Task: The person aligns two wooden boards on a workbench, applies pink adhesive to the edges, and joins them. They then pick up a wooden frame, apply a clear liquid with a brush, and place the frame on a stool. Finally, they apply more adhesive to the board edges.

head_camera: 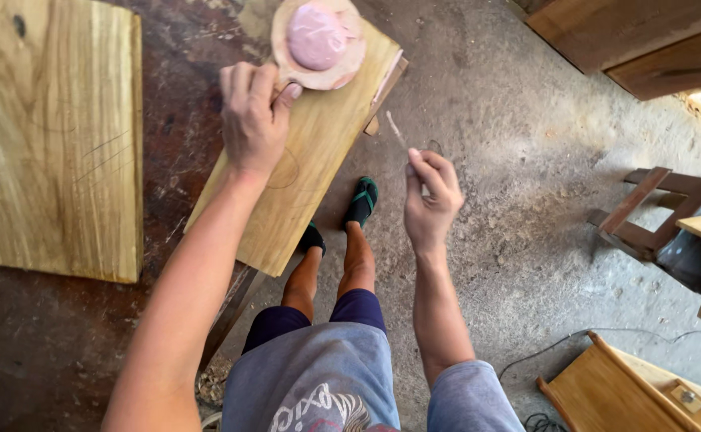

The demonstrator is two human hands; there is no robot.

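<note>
My left hand point(253, 116) presses on a long wooden board point(318, 168) that lies slanted over the edge of a dark worktable, and its fingers touch the rim of a round wooden disc point(346, 72) with a pink lump point(318, 36) on it. A faint curved pencil line shows on the board below my wrist. My right hand point(430, 196) is raised beside the board, off it, and pinches a thin pencil point(396, 130) that points up and to the left.
A wide plank point(54, 136) lies on the dark worktable point(178, 136) at left. My legs and a green-strapped sandal point(362, 200) stand on the concrete floor. Wooden furniture pieces point(646, 216) are at right, a cabinet point(638, 36) at top right, and a cable point(606, 336) by a wooden box point(630, 392).
</note>
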